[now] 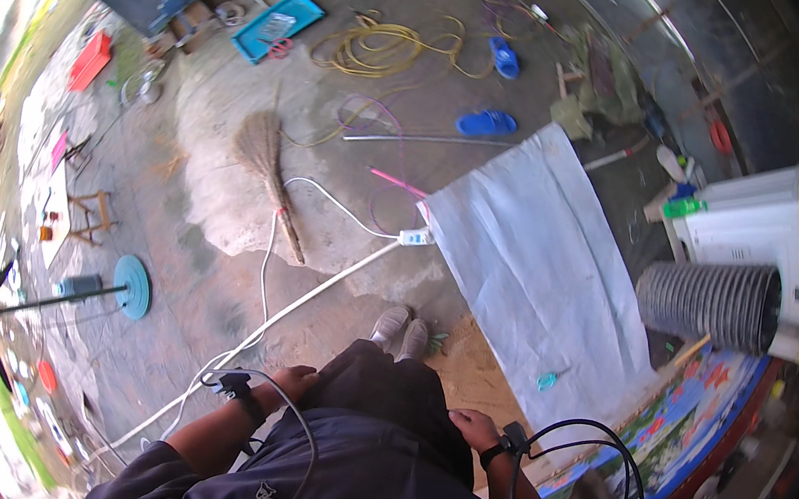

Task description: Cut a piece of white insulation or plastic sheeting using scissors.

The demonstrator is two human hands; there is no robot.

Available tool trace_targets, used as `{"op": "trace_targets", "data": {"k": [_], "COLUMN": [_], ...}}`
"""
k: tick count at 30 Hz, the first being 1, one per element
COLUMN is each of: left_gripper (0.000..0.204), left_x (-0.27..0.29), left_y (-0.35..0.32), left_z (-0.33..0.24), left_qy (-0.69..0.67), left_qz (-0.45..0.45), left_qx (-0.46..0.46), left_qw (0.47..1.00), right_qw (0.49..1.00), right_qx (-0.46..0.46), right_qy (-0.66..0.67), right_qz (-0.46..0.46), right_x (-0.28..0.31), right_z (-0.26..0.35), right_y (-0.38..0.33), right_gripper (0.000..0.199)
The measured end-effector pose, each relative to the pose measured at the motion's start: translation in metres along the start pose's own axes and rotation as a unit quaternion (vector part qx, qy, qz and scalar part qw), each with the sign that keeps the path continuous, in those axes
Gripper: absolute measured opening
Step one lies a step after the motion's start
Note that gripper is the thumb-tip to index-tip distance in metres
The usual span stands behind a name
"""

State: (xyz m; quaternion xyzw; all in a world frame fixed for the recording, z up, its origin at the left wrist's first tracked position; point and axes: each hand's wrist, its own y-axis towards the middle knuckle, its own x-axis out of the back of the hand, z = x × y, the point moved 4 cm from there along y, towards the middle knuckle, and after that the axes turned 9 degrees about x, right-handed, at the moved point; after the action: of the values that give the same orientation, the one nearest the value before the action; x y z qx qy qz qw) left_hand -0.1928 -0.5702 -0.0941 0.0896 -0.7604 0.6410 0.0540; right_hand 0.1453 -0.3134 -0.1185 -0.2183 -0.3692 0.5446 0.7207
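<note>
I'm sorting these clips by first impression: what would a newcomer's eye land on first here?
Probably the big, creased silvery sheet spread right of centre. Next might come the straw broom lying left of centre, and the loose coil of yellow hose near the top. The stack of black ribbed pots, on its side at the right, also stands out.

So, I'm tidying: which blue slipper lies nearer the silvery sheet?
The picture's lower slipper, left of the sheet near its top corner; the upper slipper lies farther away.
</note>
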Motion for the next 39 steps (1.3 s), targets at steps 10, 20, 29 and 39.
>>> {"op": "trace_targets", "data": {"k": [10,20,29,39], "left_gripper": [0.044,0.041,0.046,0.043], "left_x": [-0.006,0.067,0.242,0.438], "left_y": [-0.049,-0.027,0.0,0.102], "left_z": [0.092,0.167,0.17,0.081], "left_qy": [-0.245,-0.498,-0.496,-0.465], "left_qz": [-0.079,-0.086,-0.13,-0.163], "left_qx": [0.058,0.088,0.083,0.086], "left_qw": [0.965,0.859,0.854,0.866], "right_qw": [0.989,0.961,0.997,0.982], "right_qx": [-0.014,-0.024,0.038,-0.155], "right_qy": [-0.063,-0.215,-0.006,0.082], "right_qz": [0.137,0.174,0.063,0.066], "right_x": [0.027,0.029,0.022,0.048], "right_z": [0.033,0.144,0.302,0.378], "right_y": [0.052,0.164,0.294,0.461], "right_gripper": [0.046,0.044,0.036,0.038]}}
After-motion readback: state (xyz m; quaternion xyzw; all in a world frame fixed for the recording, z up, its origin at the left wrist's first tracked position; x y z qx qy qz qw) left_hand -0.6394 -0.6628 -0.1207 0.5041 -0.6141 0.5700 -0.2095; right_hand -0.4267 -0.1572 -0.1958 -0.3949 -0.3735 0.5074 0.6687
